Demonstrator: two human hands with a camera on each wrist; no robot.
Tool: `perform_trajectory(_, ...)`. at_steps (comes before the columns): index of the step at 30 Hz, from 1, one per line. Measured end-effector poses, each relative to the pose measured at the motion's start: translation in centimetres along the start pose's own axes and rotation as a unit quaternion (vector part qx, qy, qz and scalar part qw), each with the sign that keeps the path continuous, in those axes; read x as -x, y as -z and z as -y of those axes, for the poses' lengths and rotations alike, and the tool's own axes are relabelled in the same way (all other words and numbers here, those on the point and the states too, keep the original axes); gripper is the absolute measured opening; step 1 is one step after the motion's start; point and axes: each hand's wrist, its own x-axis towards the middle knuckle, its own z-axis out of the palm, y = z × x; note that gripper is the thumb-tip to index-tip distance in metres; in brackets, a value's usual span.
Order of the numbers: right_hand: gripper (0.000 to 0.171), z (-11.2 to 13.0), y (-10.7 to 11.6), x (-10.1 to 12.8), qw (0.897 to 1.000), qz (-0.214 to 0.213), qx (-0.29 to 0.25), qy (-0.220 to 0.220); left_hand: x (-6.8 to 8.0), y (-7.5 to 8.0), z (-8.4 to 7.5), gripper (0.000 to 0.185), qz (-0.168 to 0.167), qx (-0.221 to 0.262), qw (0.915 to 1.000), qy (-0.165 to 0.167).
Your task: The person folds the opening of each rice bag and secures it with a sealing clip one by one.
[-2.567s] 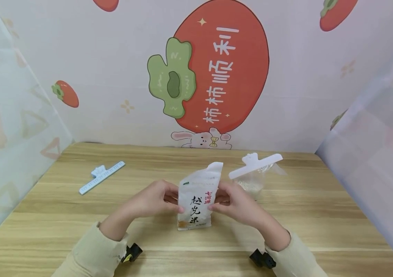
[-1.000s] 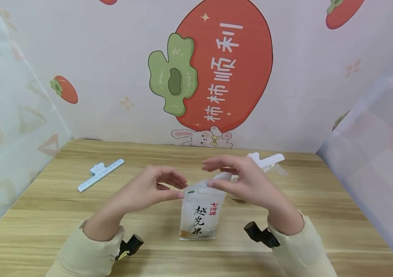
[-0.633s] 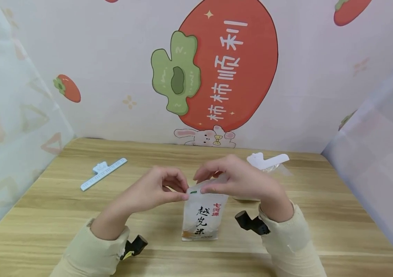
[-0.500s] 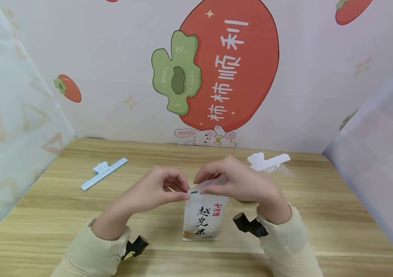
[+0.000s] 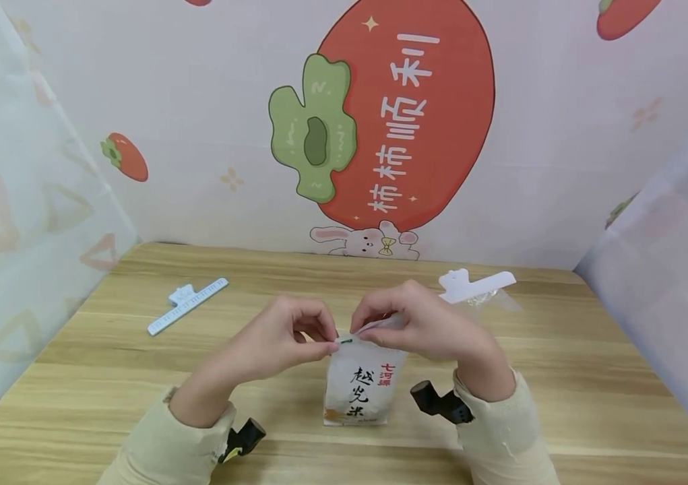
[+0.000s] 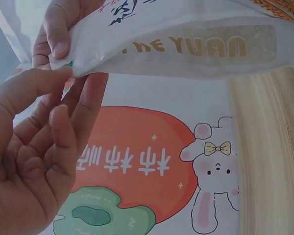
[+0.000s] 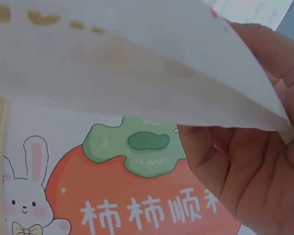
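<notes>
A white rice bag [image 5: 358,384] with black and red lettering stands upright on the wooden table in the head view. My left hand [image 5: 288,337] pinches its top left corner between thumb and fingers. On the right, my right hand [image 5: 419,323] pinches the top edge, which looks folded over there. In the left wrist view the bag's side [image 6: 201,49] shows gold lettering and a see-through window, with the left thumb and fingers [image 6: 44,127] at the corner. The right wrist view has the bag's side [image 7: 112,73] running into the right hand [image 7: 250,161].
A light blue sealing clip [image 5: 188,306] lies at the back left of the table [image 5: 107,391]. Behind my right hand, a white sealing clip [image 5: 478,286] sits on a clear plastic bag [image 5: 504,300], partly hidden. A printed backdrop [image 5: 210,81] closes off the back.
My hands have gone from the bag's sides up to its top and now pinch it there. The bag's raised top right corner has come down under my right hand. The view shifted slightly.
</notes>
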Motion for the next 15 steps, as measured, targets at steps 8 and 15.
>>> perform_trajectory(8,0.019,-0.44,0.06,0.14,1.0,0.0,0.013,0.028,0.08,-0.38,0.06,0.014,-0.012,-0.024,0.999,-0.036)
perform_trajectory(15,0.02,-0.26,0.08,0.13,0.999,-0.005,0.02,0.034,-0.05,0.0,0.35,0.007,0.002,-0.015,0.9996,-0.023)
